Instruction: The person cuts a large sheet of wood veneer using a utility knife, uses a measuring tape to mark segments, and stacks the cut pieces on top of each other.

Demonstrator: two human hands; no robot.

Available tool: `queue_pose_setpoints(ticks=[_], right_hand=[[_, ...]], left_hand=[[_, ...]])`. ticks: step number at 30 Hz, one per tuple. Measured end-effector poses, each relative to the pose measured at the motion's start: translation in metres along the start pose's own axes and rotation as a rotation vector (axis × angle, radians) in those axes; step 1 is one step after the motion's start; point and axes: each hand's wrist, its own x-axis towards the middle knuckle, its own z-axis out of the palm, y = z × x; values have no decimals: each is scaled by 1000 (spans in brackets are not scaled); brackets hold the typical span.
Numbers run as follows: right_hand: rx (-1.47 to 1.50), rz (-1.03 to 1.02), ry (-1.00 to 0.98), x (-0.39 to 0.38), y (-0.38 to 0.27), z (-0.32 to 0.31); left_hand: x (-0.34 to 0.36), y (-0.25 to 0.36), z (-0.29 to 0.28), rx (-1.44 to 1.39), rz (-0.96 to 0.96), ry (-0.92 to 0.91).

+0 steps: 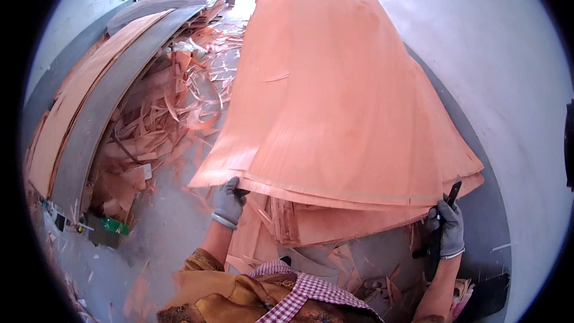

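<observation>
The stack of thin wood sheets (335, 96) is filling the centre, fanning out toward the person and narrowing at the far end. Left of it, a long grey board (110, 107) is running away from the person, and a heap of wood scraps (170, 107) is spreading between the two. Rising from below, the forearms (216, 240) are reaching wide apart. The gloved left hand (228, 201) is pinching the stack's near edge toward its left end; the gloved right hand (448, 224) is clasping a dark knife-like tool (455, 190) by that edge's right end, tip pointing up. A green plastic item (115, 226) is lying near the board's near end. Beside the scraps, a small white piece (147, 171) is showing, too small for reading any print.
</observation>
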Motion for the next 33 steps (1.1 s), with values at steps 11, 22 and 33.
queue_pose_setpoints(ticks=[11,22,33], right_hand=[[-152,-28,-125,166,30,-128],[-170,92,-180,312,66,-312],[-258,29,-111,322,44,-347]], left_hand=[[-87,-44,194,430,640,79],[-118,-207,245,361,456,233],[-114,-238,213,102,571,330]])
